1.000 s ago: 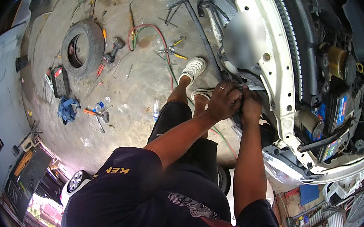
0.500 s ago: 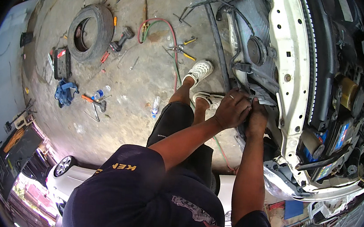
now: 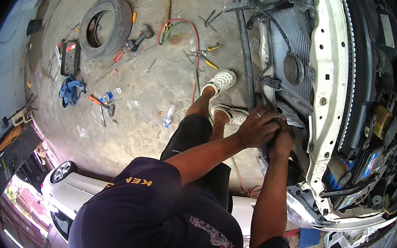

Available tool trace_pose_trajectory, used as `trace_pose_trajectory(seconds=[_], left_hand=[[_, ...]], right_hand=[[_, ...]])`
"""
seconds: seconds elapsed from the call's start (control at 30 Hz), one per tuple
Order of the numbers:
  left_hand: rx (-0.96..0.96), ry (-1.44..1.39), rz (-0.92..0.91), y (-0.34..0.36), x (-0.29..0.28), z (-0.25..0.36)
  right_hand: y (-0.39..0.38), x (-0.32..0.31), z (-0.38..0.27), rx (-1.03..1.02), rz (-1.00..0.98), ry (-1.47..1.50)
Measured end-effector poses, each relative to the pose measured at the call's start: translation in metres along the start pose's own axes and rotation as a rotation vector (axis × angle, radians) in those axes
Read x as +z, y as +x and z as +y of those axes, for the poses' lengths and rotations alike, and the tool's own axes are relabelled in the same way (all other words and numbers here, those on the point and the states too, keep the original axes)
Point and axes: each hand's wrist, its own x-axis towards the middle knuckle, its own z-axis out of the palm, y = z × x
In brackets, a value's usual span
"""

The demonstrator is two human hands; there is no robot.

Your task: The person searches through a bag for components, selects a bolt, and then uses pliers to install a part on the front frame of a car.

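Note:
At the open front of a car, my left hand [image 3: 258, 128] and my right hand [image 3: 283, 139] come together, fingertips almost touching. The fingers of both are curled in, pinching at a small dark part; its shape is hidden between them. A ring shows on my left hand. Just beyond the hands is a crumpled grey plastic piece [image 3: 289, 117]. Farther up are the finned radiator [image 3: 283, 39] and a round black horn-like disc [image 3: 293, 68]. The cream metal crossmember [image 3: 323, 93] runs to the right of my hands.
A long black bar [image 3: 244, 47] crosses beside my shoes. On the concrete floor lie a tyre [image 3: 121, 30], a cordless drill [image 3: 141, 38], yellow-handled pliers [image 3: 209, 64], a red hose [image 3: 198, 38], a hammer [image 3: 109, 109] and a water bottle [image 3: 169, 116]. The engine bay with a battery [image 3: 369, 164] is at right.
The view has shifted a little, so the floor and car parts sit slightly differently. Both hands stay together at the same spot, with the left fingers slightly re-curled.

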Motion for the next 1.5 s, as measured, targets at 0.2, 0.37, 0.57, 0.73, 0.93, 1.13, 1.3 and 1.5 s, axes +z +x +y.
trace_pose_trajectory(seconds=[0.2,0.37,0.57,0.73,0.93,1.13,1.3,1.5], left_hand=[[-0.106,-0.011,0.060,0.000,0.003,0.005],[-0.103,-0.023,0.085,-0.002,0.006,0.004],[-0.105,-0.041,0.109,-0.001,0.005,0.005],[-0.091,-0.041,0.094,0.001,0.003,0.005],[-0.112,-0.043,0.102,0.001,0.003,0.007],[-0.077,-0.026,0.091,0.001,0.002,0.006],[-0.057,-0.026,0.086,-0.001,0.003,0.006],[-0.093,-0.063,0.132,0.001,0.004,0.007]], right_hand=[[0.003,0.001,0.005,0.034,0.019,0.161],[0.013,-0.009,0.014,0.025,-0.022,0.112],[0.004,-0.017,0.021,-0.165,-0.114,0.077],[-0.010,-0.001,0.007,-0.127,-0.063,0.196],[-0.001,-0.008,0.015,-0.124,-0.058,0.218],[0.009,-0.012,0.023,-0.147,-0.051,0.207],[0.026,-0.029,0.033,-0.154,-0.131,-0.019],[0.028,-0.027,0.032,0.063,-0.145,0.172]])
